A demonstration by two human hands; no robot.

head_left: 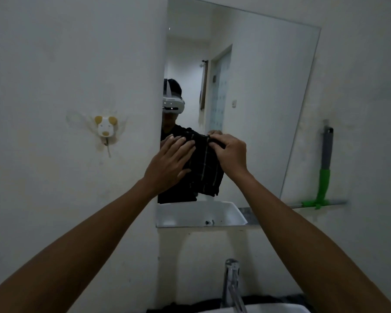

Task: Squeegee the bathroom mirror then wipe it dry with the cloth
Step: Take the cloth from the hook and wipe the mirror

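Both hands are up in front of the mirror point(257, 86), holding a dark checked cloth point(203, 168) between them. The right hand point(231, 152) pinches the top edge of the cloth with closed fingers. The left hand point(169, 163) lies flat against the cloth, fingers spread — not gripping. The cloth hangs down, low on the mirror. The squeegee point(324, 168) — green and grey — leans on the wall to the right, well apart from the hands. A tap point(231, 288) stands below.

The cloth point(203, 168) hangs before the mirror point(257, 86), near its lower left corner. The squeegee point(324, 168) stands right of the mirror's right edge; the tap point(231, 288) sits below.
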